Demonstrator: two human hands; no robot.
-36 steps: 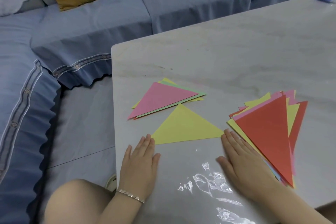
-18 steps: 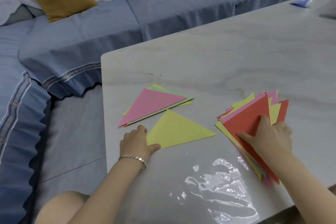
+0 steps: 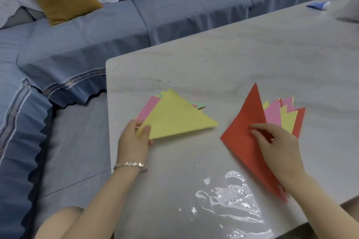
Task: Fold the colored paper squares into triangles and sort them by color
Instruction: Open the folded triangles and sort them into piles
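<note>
Wears one thin bracelet (image 3: 130,166) on the left wrist, just behind the left grip (image 3: 134,139): silvery metal, made of small flattish links, shining pale along the top and darker towards the underside. Sits snug there, a single strand. Shows the left forearm (image 3: 108,196) bare from bracelet down to the frame edge. Shows the right forearm (image 3: 320,200) bare likewise, wrist included, behind the right grip (image 3: 275,145). Shows a bare knee (image 3: 58,223) at the lower left corner, rounded, cut off by the frame. Leaves nails and finer marks on either grip too blurred to tell.
</note>
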